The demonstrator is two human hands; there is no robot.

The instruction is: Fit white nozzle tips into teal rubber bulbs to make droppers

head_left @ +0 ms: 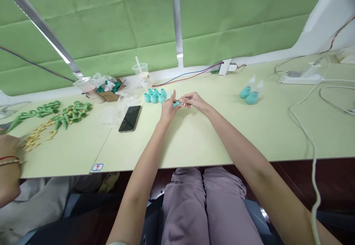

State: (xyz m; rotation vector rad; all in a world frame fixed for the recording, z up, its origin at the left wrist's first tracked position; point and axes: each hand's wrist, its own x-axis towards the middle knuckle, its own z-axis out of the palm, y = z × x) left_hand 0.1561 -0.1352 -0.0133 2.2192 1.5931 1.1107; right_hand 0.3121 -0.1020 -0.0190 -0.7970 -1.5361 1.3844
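My left hand (168,109) is closed around a small turquoise bulb (176,104), of which only a part shows between the fingers. Against its end, my right hand (193,102) pinches a small clear or whitish piece (182,103), too small to make out fully. Just beyond the left hand stand several turquoise bulbs (154,97) with open necks, grouped in rows. Off to the right, two turquoise bulbs with clear pointed nozzles (252,96) stand upright side by side.
Left of my hands lies a black phone (130,119), near crumpled clear plastic (119,108). Drink cups (142,75) and a small cardboard box (111,95) stand behind. Green cone-shaped parts (69,114) lie by a co-worker's arm (9,167). A white cable (307,138) hangs over the right edge.
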